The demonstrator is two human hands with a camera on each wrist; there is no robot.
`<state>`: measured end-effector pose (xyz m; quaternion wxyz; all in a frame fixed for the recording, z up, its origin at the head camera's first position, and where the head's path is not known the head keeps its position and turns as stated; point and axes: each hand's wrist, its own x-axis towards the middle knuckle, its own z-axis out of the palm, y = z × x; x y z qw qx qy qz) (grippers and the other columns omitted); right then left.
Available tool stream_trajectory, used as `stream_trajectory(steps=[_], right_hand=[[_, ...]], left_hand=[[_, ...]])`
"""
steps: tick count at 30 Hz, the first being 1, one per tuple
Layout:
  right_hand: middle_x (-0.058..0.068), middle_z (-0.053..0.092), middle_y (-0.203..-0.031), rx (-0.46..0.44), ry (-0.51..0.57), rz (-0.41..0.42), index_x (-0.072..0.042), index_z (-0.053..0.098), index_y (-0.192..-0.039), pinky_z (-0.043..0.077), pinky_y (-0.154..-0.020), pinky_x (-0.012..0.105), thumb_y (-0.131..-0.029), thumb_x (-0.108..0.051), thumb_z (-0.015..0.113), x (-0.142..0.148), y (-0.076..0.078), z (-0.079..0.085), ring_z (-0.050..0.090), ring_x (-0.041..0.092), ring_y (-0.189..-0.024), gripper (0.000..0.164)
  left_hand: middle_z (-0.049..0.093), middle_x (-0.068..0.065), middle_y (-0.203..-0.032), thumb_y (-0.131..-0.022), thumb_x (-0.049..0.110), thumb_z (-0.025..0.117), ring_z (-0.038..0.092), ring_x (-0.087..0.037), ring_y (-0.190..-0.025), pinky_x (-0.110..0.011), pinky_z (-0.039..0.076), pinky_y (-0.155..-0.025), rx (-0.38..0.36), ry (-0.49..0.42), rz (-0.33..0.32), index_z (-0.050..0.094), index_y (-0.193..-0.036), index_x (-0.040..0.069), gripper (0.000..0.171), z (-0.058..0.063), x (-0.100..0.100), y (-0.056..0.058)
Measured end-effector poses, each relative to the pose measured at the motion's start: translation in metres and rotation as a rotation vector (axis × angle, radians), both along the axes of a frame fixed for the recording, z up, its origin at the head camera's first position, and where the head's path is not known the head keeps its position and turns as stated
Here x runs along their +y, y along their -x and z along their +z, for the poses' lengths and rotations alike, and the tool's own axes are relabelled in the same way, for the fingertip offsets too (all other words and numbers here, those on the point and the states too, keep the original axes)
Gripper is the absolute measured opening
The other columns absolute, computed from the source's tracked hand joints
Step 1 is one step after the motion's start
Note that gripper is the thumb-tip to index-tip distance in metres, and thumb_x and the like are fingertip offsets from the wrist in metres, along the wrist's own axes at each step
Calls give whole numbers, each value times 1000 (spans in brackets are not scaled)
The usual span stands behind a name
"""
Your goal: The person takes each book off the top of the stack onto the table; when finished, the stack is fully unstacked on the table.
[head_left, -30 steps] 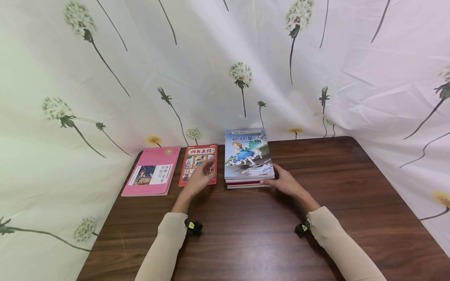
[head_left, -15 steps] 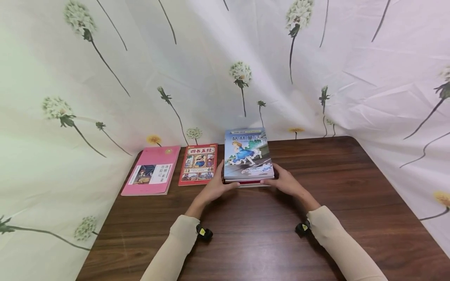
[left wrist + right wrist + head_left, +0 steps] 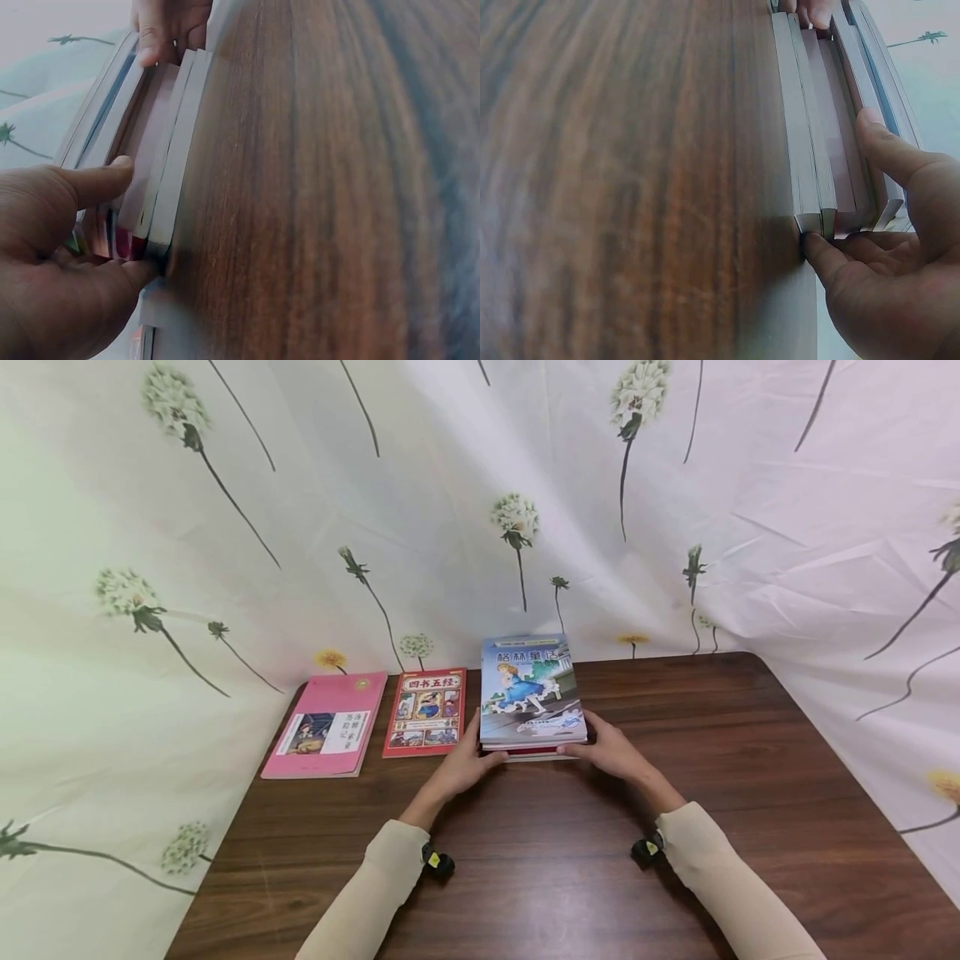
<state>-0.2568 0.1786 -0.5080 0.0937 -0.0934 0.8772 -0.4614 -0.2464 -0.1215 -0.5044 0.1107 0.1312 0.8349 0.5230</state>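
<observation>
A stack of several books [image 3: 531,689] lies at the back middle of the table, topped by a blue-grey cover with a girl in a blue dress. My left hand [image 3: 462,764] grips the stack's left side, thumb along the near edge. On the opposite side my right hand [image 3: 611,750] holds the near right corner the same way. In the left wrist view, the fingers [image 3: 139,274] reach down the side to the lowest books. The right wrist view shows the right thumb [image 3: 877,135] against the upper books, its fingertips low by the bottom one. Page edges are slightly uneven.
Left of the stack a red comic-style book [image 3: 425,714] lies flat, and beyond it a pink book [image 3: 322,727]. A white curtain with dandelion prints [image 3: 450,527] hangs right behind the dark wooden table [image 3: 540,860].
My left hand has moved right, from over the red book to the stack's left side, and has taken hold there. The right hand has stayed at the stack, which has barely shifted.
</observation>
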Motion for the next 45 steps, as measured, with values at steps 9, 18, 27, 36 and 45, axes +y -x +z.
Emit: stream_trajectory(steps=[9,18,27,36,45], right_hand=[[27,59,-150,-6,-10,36,3,32,-165,40,-122,62,-100,-40,76,5,-3,7,54,41,-141,89],[28,50,-159,-28,-51,55,2,38,-163,40,-123,62,-103,-45,70,12,2,37,47,45,-150,83],[29,45,-163,-93,-108,114,2,36,-163,36,-124,64,-98,-56,70,19,16,64,40,46,-154,93],[31,47,-160,-211,-7,17,4,33,-163,44,-122,57,-102,-56,67,13,30,69,62,42,-137,92],[31,55,-150,-217,-48,-96,10,41,-157,52,-113,52,-101,-49,70,-4,39,60,65,35,-123,86]], left_hand=[[6,-18,-179,-104,31,72,25,-41,-162,-59,34,-128,-23,-8,7,-3,-172,10,104,4,0,-4],[5,-17,-180,-102,35,74,25,-41,-162,-58,34,-128,-21,-21,38,-1,-173,9,107,0,-2,3],[8,-13,-180,-99,37,78,27,-36,-162,-52,34,-128,3,-49,62,-1,-173,13,111,0,-1,3],[15,-12,-180,-99,35,79,27,-33,-162,-49,37,-127,-24,-71,77,2,-174,17,108,-1,-1,2],[13,-11,-180,-99,34,78,29,-35,-162,-50,37,-127,-27,-75,83,10,-173,17,102,0,-2,2]])
